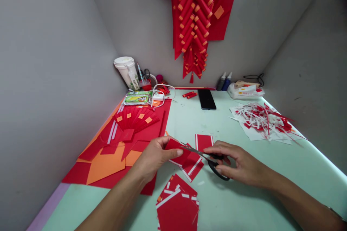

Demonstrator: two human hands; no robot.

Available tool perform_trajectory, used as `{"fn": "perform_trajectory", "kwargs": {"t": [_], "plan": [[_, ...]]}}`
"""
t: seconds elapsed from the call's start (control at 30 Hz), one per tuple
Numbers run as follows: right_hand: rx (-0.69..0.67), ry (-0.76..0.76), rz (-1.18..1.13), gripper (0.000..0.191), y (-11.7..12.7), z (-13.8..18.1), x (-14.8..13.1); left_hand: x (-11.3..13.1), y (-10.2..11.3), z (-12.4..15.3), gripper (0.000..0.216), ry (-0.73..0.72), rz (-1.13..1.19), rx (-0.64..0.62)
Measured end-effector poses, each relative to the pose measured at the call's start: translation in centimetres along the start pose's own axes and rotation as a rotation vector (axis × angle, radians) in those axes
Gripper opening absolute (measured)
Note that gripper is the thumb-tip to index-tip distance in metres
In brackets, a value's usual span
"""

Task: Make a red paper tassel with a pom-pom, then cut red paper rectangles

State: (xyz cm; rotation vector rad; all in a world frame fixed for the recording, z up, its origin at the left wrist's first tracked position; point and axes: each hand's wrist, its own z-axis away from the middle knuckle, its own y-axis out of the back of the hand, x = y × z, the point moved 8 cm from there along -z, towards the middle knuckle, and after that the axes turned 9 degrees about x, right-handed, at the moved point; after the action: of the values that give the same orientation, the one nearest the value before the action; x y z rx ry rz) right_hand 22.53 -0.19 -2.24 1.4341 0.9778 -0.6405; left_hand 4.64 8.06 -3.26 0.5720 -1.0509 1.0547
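While the left hand is pinching red paper, the right hand is holding scissors from three o'clock; keeping it taut is probably key.

Scissors w/ metal blades, plastic hndls; paper pc matt, phone glossy.

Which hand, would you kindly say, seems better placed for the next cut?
Probably the right hand: it holds the black-handled metal scissors, blades at the flat red paper piece that the left hand holds.
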Motion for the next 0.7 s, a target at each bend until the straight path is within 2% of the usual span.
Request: {"fn": "perform_trajectory", "kwargs": {"t": [0.4, 0.7], "plan": [[0.001, -0.010, 0.029, 0.043, 0.10, 0.00, -0.08, -0.06, 0.03, 0.20, 0.026, 0.023, -0.004, 0.005], [0.001, -0.119, -0.070, 0.040, 0.04, -0.07, 0.86, -0.34, 0.06, 0.20, 0.037, 0.023, 0.011, 0.005]]}}
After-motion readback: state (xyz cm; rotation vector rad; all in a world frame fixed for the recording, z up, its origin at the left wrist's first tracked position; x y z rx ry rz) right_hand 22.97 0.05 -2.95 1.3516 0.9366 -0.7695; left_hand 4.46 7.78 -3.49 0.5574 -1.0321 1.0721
